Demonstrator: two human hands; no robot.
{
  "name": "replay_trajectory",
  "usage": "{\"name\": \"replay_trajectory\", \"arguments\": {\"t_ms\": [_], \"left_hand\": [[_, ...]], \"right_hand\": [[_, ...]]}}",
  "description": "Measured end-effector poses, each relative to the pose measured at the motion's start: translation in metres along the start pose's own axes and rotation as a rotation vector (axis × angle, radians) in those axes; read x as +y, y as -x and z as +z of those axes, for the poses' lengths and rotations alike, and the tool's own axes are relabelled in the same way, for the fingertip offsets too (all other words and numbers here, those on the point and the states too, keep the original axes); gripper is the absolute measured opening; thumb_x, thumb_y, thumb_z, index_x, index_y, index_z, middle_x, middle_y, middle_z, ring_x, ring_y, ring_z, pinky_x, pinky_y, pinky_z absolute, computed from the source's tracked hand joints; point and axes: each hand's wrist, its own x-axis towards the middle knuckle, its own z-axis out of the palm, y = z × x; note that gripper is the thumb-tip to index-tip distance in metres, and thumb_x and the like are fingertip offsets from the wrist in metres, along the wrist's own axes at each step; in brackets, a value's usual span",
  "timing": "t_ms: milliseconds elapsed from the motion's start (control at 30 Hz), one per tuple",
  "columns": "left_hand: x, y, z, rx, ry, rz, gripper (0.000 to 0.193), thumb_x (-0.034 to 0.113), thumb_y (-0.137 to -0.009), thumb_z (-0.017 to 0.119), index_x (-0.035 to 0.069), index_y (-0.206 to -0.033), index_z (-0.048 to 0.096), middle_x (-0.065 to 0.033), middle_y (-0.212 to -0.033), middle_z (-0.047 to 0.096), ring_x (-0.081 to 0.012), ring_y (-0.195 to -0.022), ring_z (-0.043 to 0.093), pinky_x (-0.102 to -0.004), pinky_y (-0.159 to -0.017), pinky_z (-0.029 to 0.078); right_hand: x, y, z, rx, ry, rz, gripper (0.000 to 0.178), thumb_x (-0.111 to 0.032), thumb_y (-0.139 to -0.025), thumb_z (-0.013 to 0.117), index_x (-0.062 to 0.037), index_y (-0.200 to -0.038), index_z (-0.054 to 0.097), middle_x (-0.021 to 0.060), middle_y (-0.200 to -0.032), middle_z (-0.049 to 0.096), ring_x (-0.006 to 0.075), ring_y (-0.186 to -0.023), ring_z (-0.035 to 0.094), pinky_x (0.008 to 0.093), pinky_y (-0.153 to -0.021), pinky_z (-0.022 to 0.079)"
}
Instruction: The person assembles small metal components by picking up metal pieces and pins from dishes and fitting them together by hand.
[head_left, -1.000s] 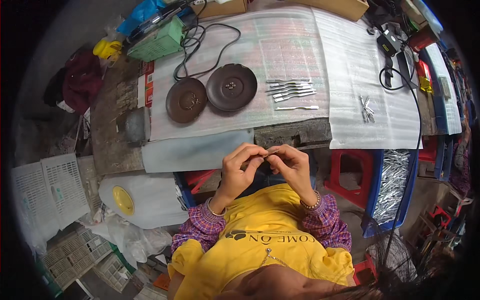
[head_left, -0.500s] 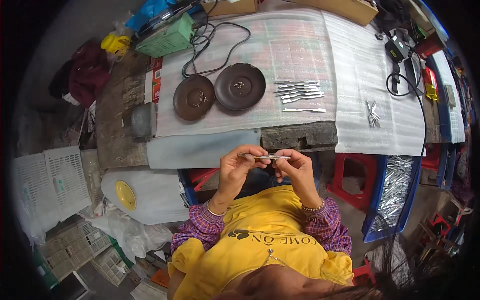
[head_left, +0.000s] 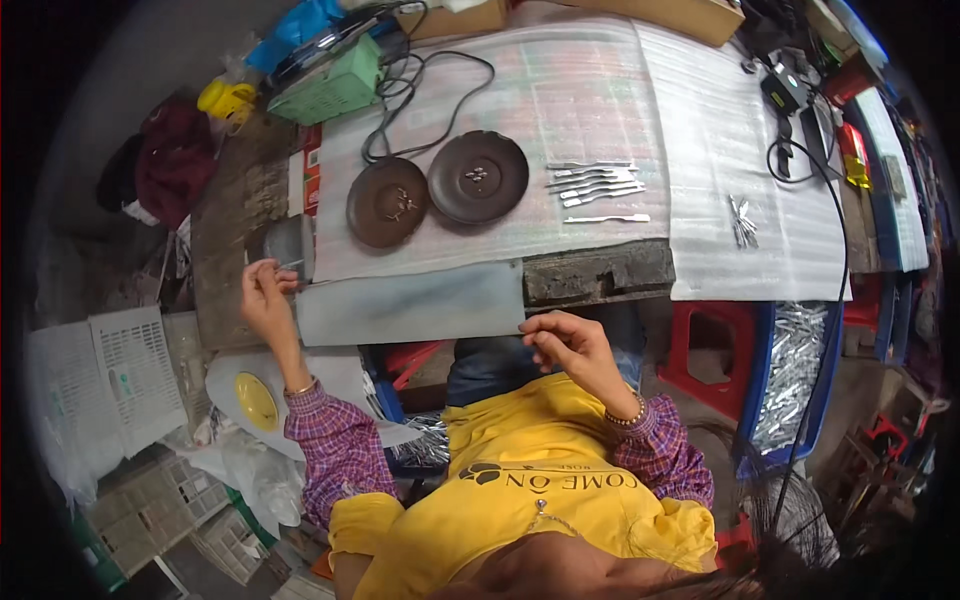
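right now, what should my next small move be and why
Perhaps set the thin pale piece, which the left hand seems to hold, on the wooden tabletop: that hand appears over it, while the right hand is well apart, by the grey sheet.

The left arm (head_left: pixel 345 450) reaches forward and outward, the left hand (head_left: pixel 266 298) just beside the grey sheet's (head_left: pixel 410 305) left end, fingers bent into a pinch. The right arm (head_left: pixel 655 445) is bent, the right hand (head_left: pixel 572 348) curled, fingertips at the sheet's near right corner.
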Motion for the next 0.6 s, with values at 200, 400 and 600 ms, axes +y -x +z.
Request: {"name": "replay_trajectory", "arguments": {"t_ms": [200, 400, 600], "left_hand": [[0.057, 0.070, 0.102, -0.487, 0.664, -0.244, 0.025, 0.021, -0.093, 0.051, -0.002, -0.096, 0.057, -0.0167, -0.090, 0.063, -0.0197, -0.072, 0.063, -0.0295, -0.063, 0.051], [0.082, 0.140, 0.156, -0.799, 0.818, -0.409, 0.023, 0.019, -0.091, 0.056, -0.003, -0.096, 0.061, -0.0178, -0.097, 0.064, -0.0182, -0.074, 0.063, -0.0272, -0.064, 0.050], [0.093, 0.153, 0.166, -0.843, 0.434, -0.101, 0.017, -0.010, -0.075, 0.061, -0.004, -0.090, 0.065, -0.0101, -0.092, 0.064, -0.0156, -0.079, 0.061, -0.0233, -0.069, 0.049]], "right_hand": [[0.000, -0.002, -0.005, 0.069, -0.072, -0.005, 0.020, -0.009, -0.089, 0.057, 0.0003, -0.105, 0.062, 0.0041, -0.087, 0.065, 0.0067, -0.068, 0.059, 0.0202, -0.059, 0.050], [-0.003, 0.001, -0.013, 0.163, -0.239, -0.159, 0.021, -0.008, -0.089, 0.057, 0.0025, -0.107, 0.059, 0.0086, -0.089, 0.065, 0.0108, -0.070, 0.060, 0.0226, -0.061, 0.052], [-0.002, 0.005, -0.026, 0.242, -0.152, -0.254, 0.016, -0.005, -0.089, 0.057, 0.0039, -0.101, 0.061, 0.0070, -0.084, 0.063, 0.0098, -0.069, 0.060, 0.0221, -0.060, 0.051]]}}
